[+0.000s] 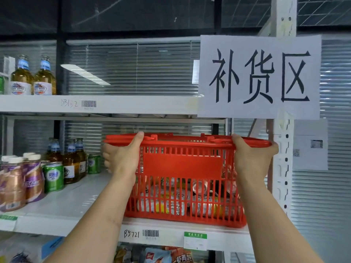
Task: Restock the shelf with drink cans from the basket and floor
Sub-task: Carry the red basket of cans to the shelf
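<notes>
A red plastic basket (182, 164) stands on the middle shelf (76, 204), at its right end. My left hand (121, 158) grips the basket's left rim, thumb over the top edge. Gripping the right rim is my right hand (252, 158). Through the slats I see several drink cans (167, 205) lying inside the basket. On the left of the same shelf stand two green cans (53, 176), amber bottles (71, 164) and purple-and-pink bottles (32, 183).
A white paper sign (259, 76) hangs on the shelf upright (283, 168) at the right. The upper shelf (114, 104) holds two amber bottles (33, 76) at its left. Snack packets (157, 255) lie on the shelf below.
</notes>
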